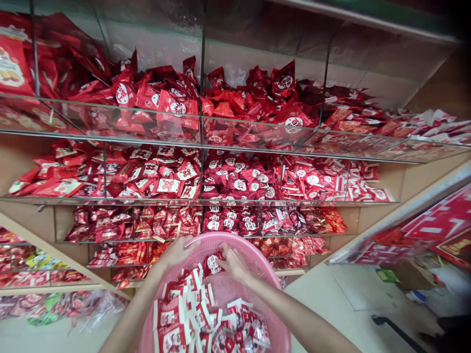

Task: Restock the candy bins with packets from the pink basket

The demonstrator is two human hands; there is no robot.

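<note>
Left hand (pixel 180 252) gripping far-left rim of pink basket (pixel 222 289). Right hand (pixel 233 264) sitting inside basket, thumb and fingers pinching right edge of dark red packet (pixel 213 264), grip narrow. Packet showing just left of fingertips, near basket's far wall. White-edged packets (pixel 187 309) lying nearer on left, clear-wrapped packets (pixel 245 323) on right. Shelves (pixel 239 202) of red packets standing beyond.
</note>
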